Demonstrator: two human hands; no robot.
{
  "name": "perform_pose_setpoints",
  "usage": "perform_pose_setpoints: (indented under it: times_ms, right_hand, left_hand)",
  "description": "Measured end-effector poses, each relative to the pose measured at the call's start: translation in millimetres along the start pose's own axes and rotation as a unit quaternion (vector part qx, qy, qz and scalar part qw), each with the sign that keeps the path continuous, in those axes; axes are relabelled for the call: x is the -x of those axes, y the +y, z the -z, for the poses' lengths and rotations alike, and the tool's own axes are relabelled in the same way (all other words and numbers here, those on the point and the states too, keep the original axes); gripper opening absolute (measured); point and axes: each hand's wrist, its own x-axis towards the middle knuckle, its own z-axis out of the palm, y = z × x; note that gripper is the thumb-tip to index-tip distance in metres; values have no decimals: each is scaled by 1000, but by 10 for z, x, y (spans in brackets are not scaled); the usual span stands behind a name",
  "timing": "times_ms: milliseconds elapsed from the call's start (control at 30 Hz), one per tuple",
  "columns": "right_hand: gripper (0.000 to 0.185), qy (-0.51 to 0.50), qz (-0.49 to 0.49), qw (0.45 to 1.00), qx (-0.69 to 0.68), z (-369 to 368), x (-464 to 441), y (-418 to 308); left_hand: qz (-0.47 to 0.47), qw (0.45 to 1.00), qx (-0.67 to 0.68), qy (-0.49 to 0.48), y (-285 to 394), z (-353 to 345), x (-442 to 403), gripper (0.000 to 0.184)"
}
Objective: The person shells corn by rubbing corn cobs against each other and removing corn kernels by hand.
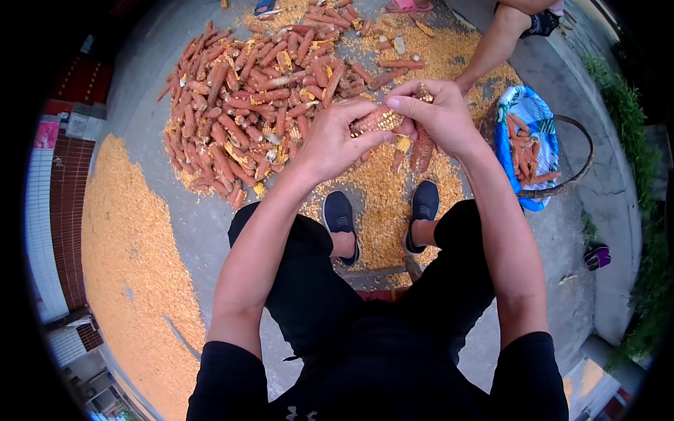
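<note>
My left hand (pixel 335 135) is closed around a corn cob (pixel 378 122) that keeps some yellow kernels and shows bare reddish patches. Against it, my right hand (pixel 442 118) grips a second, mostly stripped cob (pixel 422 151), held upright with its tip poking out above the fingers. The two cobs meet between my hands; fingers hide part of the contact. Below lie loose yellow kernels (pixel 379 203) on the ground, around my dark shoes (pixel 340 216). Ahead and to the left is a big pile of reddish cobs (pixel 260 91), several with kernels left on them.
At the right stands a handled basket (pixel 501 140) with a blue-and-white liner, holding several cobs. Another person's bent leg (pixel 497 45) and pink sandal (pixel 409 6) are at the top. A wide spread of kernels (pixel 133 259) covers the ground on the left. A purple shoe (pixel 597 257) lies far right.
</note>
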Motion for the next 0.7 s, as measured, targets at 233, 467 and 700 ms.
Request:
perform_pose_setpoints:
  times_ms: [233, 467, 700]
  right_hand:
    - [20, 8, -55, 998, 39, -68, 10, 65]
    - [20, -28, -50, 989, -136, 28, 48, -17]
    - [22, -8, -104, 990, -95, 25, 38, 90]
  left_hand:
    - [-59, 995, -80, 14, -38, -46, 26, 38]
    - [66, 986, 148, -35, -117, -19, -28, 35]
    - [36, 994, 100, -31, -44, -95, 16, 30]
